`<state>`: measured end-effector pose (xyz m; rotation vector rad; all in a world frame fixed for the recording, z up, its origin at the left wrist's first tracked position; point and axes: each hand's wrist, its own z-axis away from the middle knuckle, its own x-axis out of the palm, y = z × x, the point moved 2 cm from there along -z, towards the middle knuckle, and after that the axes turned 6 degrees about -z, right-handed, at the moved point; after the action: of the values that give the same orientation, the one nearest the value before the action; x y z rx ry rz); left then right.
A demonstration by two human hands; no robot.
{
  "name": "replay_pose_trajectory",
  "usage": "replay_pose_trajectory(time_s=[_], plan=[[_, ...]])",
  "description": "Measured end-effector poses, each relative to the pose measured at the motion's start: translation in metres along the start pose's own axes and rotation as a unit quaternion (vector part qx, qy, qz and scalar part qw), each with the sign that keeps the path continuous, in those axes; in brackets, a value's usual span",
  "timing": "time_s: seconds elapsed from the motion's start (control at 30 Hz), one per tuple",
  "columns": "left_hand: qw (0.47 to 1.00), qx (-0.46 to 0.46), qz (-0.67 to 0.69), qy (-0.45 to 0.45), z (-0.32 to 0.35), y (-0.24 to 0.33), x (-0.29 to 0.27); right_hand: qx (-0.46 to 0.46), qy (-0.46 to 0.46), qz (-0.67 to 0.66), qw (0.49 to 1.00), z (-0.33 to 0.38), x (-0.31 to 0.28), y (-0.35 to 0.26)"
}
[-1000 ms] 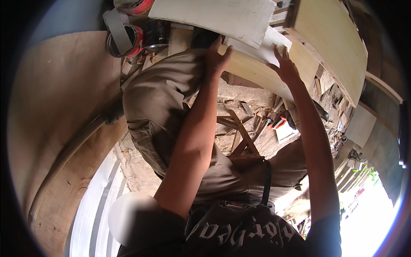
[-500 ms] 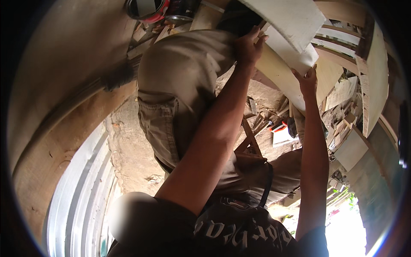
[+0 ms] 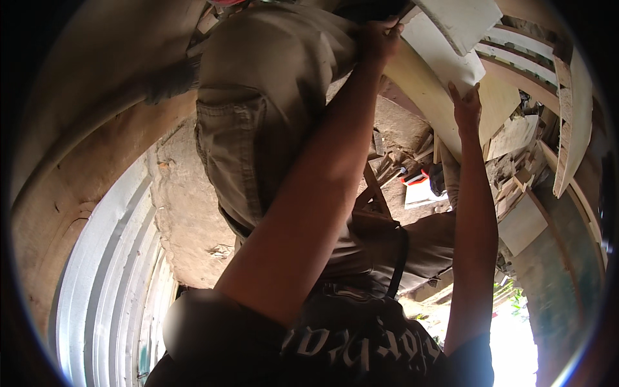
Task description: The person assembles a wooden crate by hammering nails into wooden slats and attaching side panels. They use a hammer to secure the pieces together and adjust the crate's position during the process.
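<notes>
A pale white board (image 3: 442,55) slants across the upper right, over a yellowish wooden panel (image 3: 419,84). My right hand (image 3: 467,108) grips the lower edge of the white board, thumb and fingers pointing up along it. At its upper left edge, my left hand (image 3: 379,44) is closed, with thumb and fingertips pinched together. A thin dark line runs up from those fingertips; what they hold I cannot make out. Another whitish board (image 3: 461,22) overlaps the white one from above and runs out of the picture.
My bent knee (image 3: 251,51) fills the upper left. Wood scraps (image 3: 387,168) and a red-and-black object (image 3: 416,177) lie on the dirt floor. A slatted wooden frame (image 3: 522,55) stands at the right. Corrugated metal sheeting (image 3: 109,284) and a wooden beam (image 3: 77,200) line the left.
The view has shifted, so my knee and left hand sit higher and the red tin has nearly left the top edge. My left thumb and fingers have drawn together; my right hand stays on the board.
</notes>
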<state>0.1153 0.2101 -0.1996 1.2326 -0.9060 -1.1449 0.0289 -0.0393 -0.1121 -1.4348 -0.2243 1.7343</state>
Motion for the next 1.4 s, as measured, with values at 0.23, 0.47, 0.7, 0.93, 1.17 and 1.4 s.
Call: replay_pose_trajectory(time_s=[0.23, 0.47, 0.7, 0.93, 1.17, 1.4], plan=[[0.995, 0.051, 0.053, -0.064, -0.014, -0.02, -0.016, 0.002, 0.075, 0.032, 0.997, 0.005, 0.023, -0.02], [0.988, 0.028, -0.028, -0.149, -0.025, -0.009, -0.017, 0.038, 0.276, -0.076, 0.957, -0.044, -0.023, -0.017], [0.972, -0.023, -0.043, -0.228, -0.026, 0.007, -0.023, -0.195, 0.222, -0.379, 0.877, -0.054, -0.146, -0.057], [0.982, 0.018, -0.037, -0.185, -0.022, 0.006, -0.015, -0.322, 0.085, -0.447, 0.83, -0.058, -0.154, -0.124], [0.946, -0.044, -0.142, -0.289, -0.018, 0.003, -0.029, -0.36, 0.077, -0.387, 0.846, -0.097, -0.15, -0.169], [0.938, -0.05, -0.221, -0.263, -0.015, 0.008, -0.019, -0.265, 0.289, -0.149, 0.908, -0.086, -0.196, -0.198]])
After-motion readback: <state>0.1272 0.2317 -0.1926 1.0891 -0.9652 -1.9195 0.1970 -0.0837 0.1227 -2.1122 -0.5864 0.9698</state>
